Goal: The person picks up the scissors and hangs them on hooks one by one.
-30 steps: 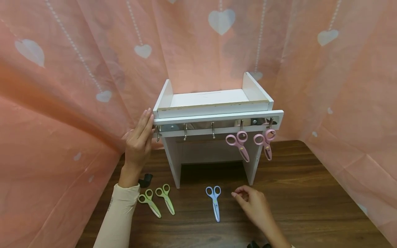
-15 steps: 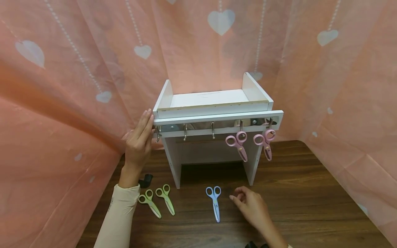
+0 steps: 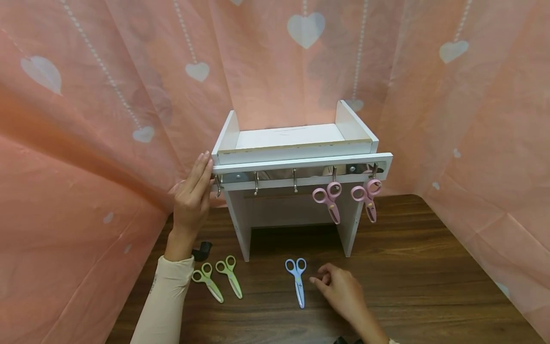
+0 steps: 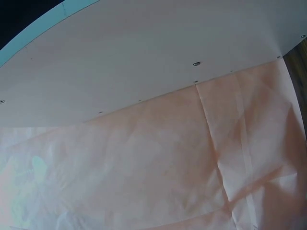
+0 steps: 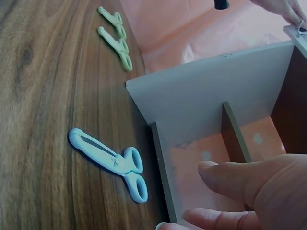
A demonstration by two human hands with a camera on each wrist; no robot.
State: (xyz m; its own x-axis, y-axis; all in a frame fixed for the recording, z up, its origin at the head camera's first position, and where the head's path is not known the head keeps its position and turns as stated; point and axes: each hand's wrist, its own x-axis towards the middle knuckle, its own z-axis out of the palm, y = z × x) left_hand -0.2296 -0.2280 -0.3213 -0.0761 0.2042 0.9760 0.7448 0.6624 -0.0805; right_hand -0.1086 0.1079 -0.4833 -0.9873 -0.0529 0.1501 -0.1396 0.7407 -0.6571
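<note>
My left hand (image 3: 192,200) rests with straight fingers against the left end of a white hook rail (image 3: 275,167) on a white shelf unit (image 3: 296,154). Low over the table, my right hand (image 3: 340,291) is loosely curled and holds nothing, just right of the blue scissors (image 3: 298,282). Those scissors lie flat, handles toward the shelf. Two pink scissors hang by finger loops from the right-hand hooks: one pair (image 3: 330,200) and, farther right, another pair (image 3: 368,198). In the right wrist view the thumb (image 5: 235,179) and fingertips are apart, with the blue scissors (image 5: 108,160) beyond them.
Two green scissors lie on the wooden table (image 3: 412,296) at the left: an outer pair (image 3: 208,283) and an inner pair (image 3: 229,276). Three hooks on the rail's left and middle, such as the middle hook (image 3: 295,180), carry nothing. Pink curtain (image 3: 129,95) surrounds the table.
My right hand has moved left, closer to the blue scissors. The left hand has stayed on the rail. The inner pink scissors have swung slightly to the left on their hook.
</note>
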